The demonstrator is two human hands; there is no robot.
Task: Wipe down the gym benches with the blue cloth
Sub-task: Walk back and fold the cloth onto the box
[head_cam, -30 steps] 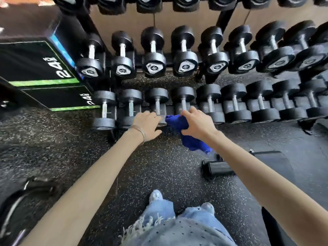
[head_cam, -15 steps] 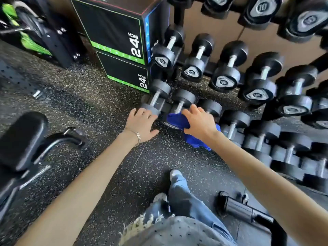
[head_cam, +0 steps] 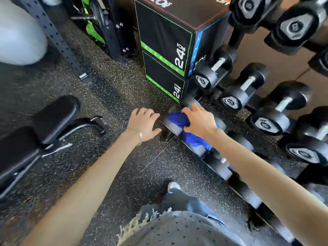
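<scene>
Head view. The right hand (head_cam: pixel 198 121) grips the blue cloth (head_cam: pixel 178 118), fingers curled over it and pressing it onto the end dumbbell (head_cam: pixel 171 129) of the lowest rack row. The cloth is bunched; its long axis runs from upper left, on the dumbbell, to lower right, where a loose tail hangs below the wrist. The left hand (head_cam: pixel 143 124) holds nothing, fingers extended and slightly spread, tips at the dumbbell's outer end; blur hides whether they touch. A thin bracelet (head_cam: pixel 140 136) circles the left wrist. The gym bench (head_cam: pixel 53 118) stands well apart at left on the speckled floor (head_cam: pixel 110 96), its black pads aligned lower left to upper right. A plyo box (head_cam: pixel 165 41) marked 24 stands behind the hands.
</scene>
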